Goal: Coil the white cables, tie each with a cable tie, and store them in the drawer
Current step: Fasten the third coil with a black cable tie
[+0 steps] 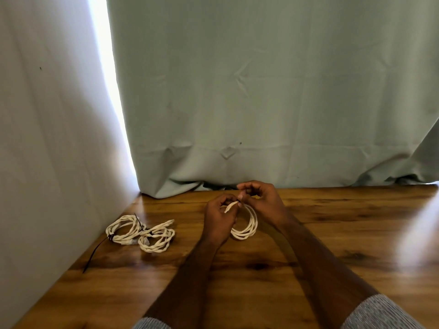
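Pinching white cable coil (247, 227) between left hand (219, 220), right hand (260, 200), fingers curled

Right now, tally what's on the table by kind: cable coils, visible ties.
White cable coils: 3: one held in the left hand and right hand, two lying at left
Black cable ties: 2 visible
Total: 5
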`<state>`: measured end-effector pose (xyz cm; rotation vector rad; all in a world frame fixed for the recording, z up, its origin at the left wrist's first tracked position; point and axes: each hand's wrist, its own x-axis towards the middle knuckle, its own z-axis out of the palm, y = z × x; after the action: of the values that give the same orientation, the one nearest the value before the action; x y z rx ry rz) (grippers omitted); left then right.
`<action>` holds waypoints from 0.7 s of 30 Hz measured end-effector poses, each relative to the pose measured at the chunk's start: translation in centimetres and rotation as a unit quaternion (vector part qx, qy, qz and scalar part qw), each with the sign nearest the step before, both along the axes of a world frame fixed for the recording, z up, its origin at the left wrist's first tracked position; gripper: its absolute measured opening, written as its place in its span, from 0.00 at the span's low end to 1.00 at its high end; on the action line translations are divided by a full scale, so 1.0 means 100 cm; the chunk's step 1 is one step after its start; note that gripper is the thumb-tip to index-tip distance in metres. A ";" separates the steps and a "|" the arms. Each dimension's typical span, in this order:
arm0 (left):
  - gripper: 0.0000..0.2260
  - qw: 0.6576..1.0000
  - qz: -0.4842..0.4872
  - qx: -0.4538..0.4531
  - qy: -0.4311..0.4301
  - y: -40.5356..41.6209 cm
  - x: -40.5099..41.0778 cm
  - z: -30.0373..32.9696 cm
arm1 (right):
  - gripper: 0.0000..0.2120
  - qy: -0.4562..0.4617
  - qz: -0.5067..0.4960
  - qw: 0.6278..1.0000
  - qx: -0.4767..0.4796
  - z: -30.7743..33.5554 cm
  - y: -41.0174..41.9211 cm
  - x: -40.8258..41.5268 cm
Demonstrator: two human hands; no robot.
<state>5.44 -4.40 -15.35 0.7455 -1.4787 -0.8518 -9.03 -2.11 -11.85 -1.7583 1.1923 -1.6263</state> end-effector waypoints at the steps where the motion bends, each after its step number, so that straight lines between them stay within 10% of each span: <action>1: 0.03 1.000 0.002 0.003 -0.001 0.000 0.000 0.000 | 0.10 -0.002 0.004 1.000 0.005 -0.001 0.002 -0.001; 21: 0.14 0.989 0.005 -0.085 -0.122 0.006 0.001 0.008 | 0.09 0.125 -0.082 0.987 0.053 0.008 -0.002 -0.013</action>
<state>5.49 -3.81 -14.56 0.7482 -1.7404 -0.6320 -10.35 -2.29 -11.06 -1.8794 1.5460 -1.4274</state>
